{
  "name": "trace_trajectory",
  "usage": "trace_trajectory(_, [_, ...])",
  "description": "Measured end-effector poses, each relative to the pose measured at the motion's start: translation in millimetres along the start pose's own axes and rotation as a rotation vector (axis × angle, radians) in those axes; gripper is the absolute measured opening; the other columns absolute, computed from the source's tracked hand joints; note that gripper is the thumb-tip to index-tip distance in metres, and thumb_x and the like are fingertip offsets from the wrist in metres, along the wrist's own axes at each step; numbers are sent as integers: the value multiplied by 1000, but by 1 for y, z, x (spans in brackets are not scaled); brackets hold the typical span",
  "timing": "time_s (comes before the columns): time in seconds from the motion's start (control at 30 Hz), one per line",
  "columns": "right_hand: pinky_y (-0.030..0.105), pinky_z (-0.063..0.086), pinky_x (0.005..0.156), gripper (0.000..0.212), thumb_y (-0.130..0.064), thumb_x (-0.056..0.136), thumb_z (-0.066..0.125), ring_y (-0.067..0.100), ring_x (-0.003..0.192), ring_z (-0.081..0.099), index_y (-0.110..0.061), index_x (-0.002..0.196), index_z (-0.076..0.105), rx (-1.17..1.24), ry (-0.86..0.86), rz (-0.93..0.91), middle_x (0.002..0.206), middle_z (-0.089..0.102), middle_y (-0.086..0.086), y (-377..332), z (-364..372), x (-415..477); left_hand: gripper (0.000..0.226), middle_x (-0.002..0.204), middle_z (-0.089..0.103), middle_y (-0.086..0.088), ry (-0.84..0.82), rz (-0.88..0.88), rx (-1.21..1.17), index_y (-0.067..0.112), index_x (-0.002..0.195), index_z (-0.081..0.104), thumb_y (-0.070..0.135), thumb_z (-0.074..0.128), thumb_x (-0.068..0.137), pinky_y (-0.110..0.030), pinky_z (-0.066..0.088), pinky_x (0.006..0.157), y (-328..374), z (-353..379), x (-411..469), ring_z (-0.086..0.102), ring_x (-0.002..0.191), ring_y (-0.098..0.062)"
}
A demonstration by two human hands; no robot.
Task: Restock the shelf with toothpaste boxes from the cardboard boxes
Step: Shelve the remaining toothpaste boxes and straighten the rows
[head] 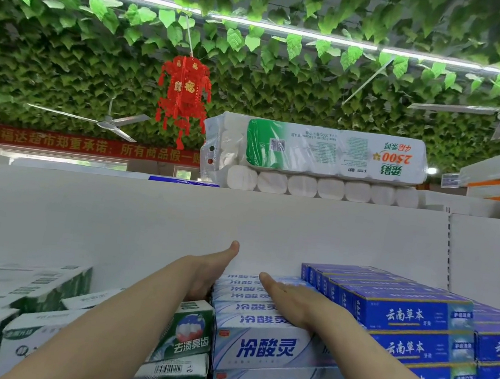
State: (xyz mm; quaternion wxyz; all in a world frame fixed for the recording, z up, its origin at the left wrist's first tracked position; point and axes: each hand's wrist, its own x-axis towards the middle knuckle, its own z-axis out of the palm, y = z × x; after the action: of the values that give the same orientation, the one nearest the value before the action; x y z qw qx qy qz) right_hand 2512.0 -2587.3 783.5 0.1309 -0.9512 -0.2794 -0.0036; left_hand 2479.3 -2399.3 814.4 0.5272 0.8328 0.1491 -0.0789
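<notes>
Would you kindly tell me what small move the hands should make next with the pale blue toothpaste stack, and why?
Probably slide the pale blue toothpaste stack squarely back toward the shelf's back panel. The left hand presses its left side, the right hand lies flat on top, and its upper boxes look slightly staggered beside the dark blue boxes.

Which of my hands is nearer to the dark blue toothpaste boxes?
Right. The right hand lies flat on the pale blue stack, just beside the dark blue boxes; the left hand rests against that stack's far left side.
</notes>
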Motion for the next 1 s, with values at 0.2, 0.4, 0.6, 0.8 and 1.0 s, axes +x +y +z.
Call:
trace_trajectory(0.2, [41, 13, 122, 70, -70, 97, 4, 24, 151, 18, -38, 158, 15, 48, 5, 35, 165, 18, 2, -4, -1, -4, 80, 76, 71, -10, 4, 43, -36, 11, 91, 50, 81, 11, 85, -31, 49, 66, -1, 1, -6, 65, 78, -21])
trace_trajectory(0.4, [39, 10, 123, 77, -72, 95, 5, 21, 152, 17, -30, 158, 19, 20, -4, 25, 165, 19, 2, -10, -8, -10, 102, 162, 8, -16, 55, 148, -30, 14, 156, 1, 83, 18, 83, -42, 19, 120, 0, -25, -45, 14, 149, -29])
trace_trajectory(0.6, [27, 6, 119, 59, -58, 103, 7, 11, 151, 14, -40, 149, 39, 44, -20, -241, 165, 16, -8, -48, -1, -33, 104, 162, 10, -12, 180, 157, 95, 9, 155, 12, 84, 13, 82, -41, 15, 122, -28, -61, -85, 10, 150, -23])
trace_trajectory(0.8, [34, 9, 120, 61, -64, 100, 8, 14, 150, 20, -47, 143, 46, 149, -14, -271, 163, 22, -9, -71, 9, -37, 97, 161, 19, -5, 218, 201, 205, 10, 155, 15, 79, 10, 86, -38, 18, 120, -58, -77, -117, 16, 149, -21])
trace_trajectory(1.0, [43, 15, 121, 76, -71, 95, 4, 20, 149, 25, -36, 140, 55, 56, 19, -192, 160, 33, 1, -88, 17, -28, 98, 160, 23, -1, 214, 197, 304, 15, 154, 21, 81, 7, 83, -39, 16, 121, -81, -79, -132, 17, 149, -20])
